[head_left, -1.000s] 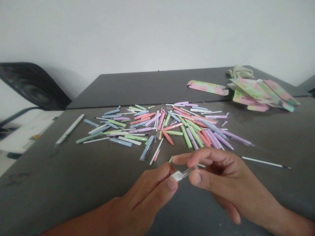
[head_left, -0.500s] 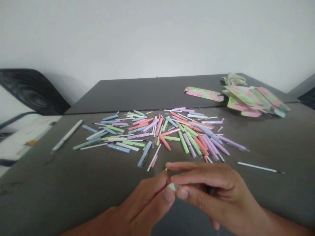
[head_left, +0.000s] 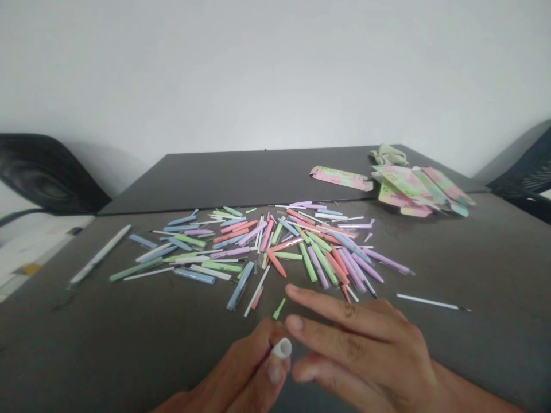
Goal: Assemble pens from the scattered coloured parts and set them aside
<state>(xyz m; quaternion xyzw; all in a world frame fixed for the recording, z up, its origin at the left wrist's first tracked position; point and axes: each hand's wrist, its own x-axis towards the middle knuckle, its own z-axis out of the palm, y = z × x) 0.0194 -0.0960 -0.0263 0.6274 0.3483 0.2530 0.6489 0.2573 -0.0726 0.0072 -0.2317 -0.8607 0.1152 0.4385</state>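
At 6 o'clock, the left hand pinches one short white plastic tube upright between thumb and fingertips. Just beside it, the right hand holds nothing, its fingers spread apart. One small green pen piece lies just beyond at 12 o'clock. Farther out on the dark tabletop, several dozen pastel pen parts, too many to count exactly, lie loose and apart, with one lone pen refill at 3 o'clock and one white pen at 10 o'clock. Farthest, at 1 o'clock, are one printed cardboard sleeve, a heap of about four more sleeves, and one crumpled cloth.
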